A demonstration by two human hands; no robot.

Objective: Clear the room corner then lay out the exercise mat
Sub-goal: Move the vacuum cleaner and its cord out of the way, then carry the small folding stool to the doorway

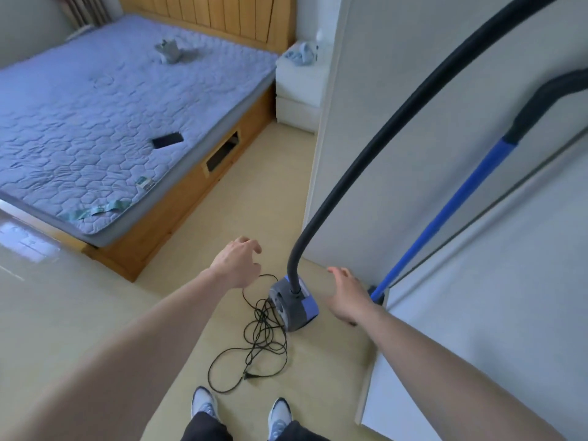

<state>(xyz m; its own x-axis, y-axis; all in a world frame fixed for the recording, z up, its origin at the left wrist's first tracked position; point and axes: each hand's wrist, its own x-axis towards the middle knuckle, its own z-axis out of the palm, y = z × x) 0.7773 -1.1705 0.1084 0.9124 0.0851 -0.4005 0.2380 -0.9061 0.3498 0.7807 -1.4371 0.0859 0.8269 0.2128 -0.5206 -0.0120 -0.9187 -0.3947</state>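
- Vacuum (294,305) sits in corner, cord (259,342) loose on floor.
- Left hand (237,261), right hand (345,296) both empty, fingers relaxed, flanking it, probably to lift.

A wooden bed (165,243) with a quilted blue mattress (95,122) is standing on the pale yellow floor (248,202). Just beside the bed's headboard (222,17), a white nightstand (296,100) is sitting against the white wall (397,106). Soft daylight is filling the room.
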